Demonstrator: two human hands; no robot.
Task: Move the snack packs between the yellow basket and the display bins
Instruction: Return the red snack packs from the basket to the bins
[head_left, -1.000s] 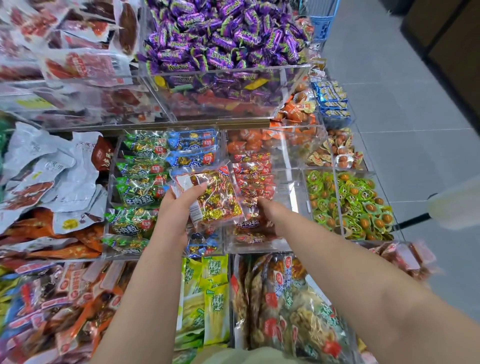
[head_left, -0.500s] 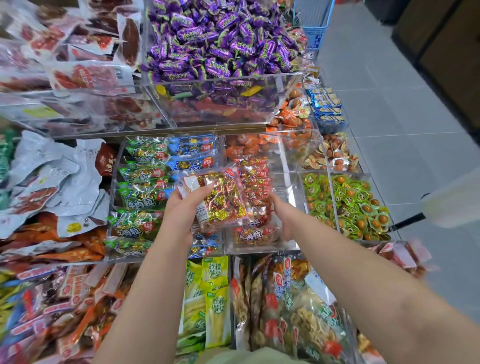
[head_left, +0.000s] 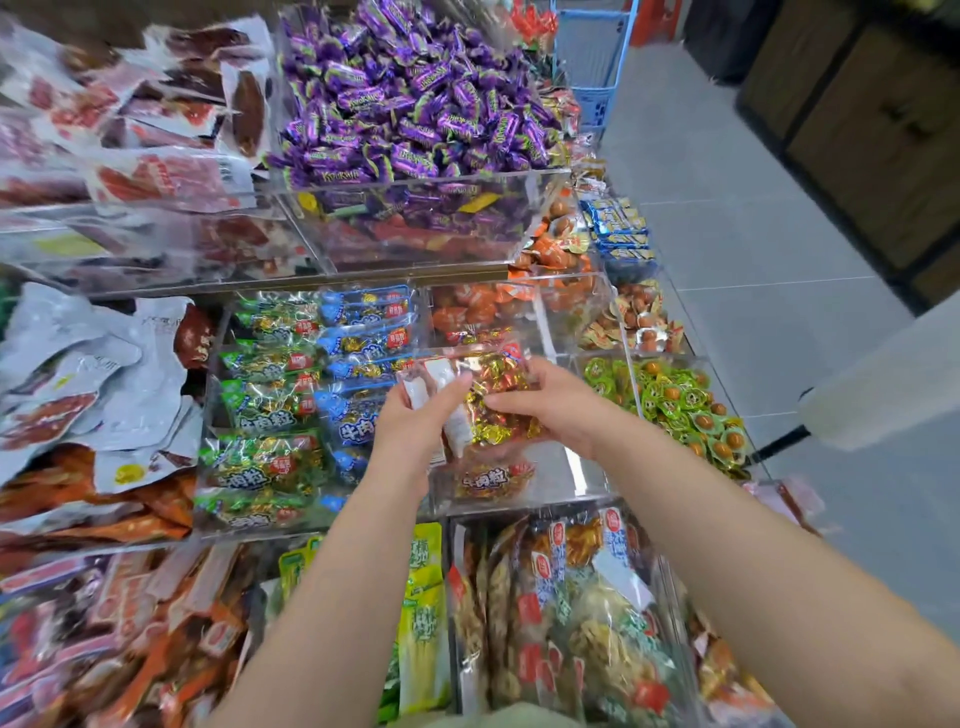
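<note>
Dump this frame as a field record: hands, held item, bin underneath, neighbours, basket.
left hand: grips the white-label end of the snack pack
right hand: holds the pack's other end, thumb on top
snack pack: clear bag of gold and red wrapped pieces, held over the clear bin
clear bin: acrylic, with a red-printed pack low at its front
left neighbours: green packs, blue packs
upper shelf: purple candies
yellow basket: not in view

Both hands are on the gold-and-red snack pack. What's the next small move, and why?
Probably lower the clear gold-and-red snack pack straight down into the clear acrylic bin: the left hand and right hand hold it just above that bin, where a matching red-labelled pack lies.
</note>
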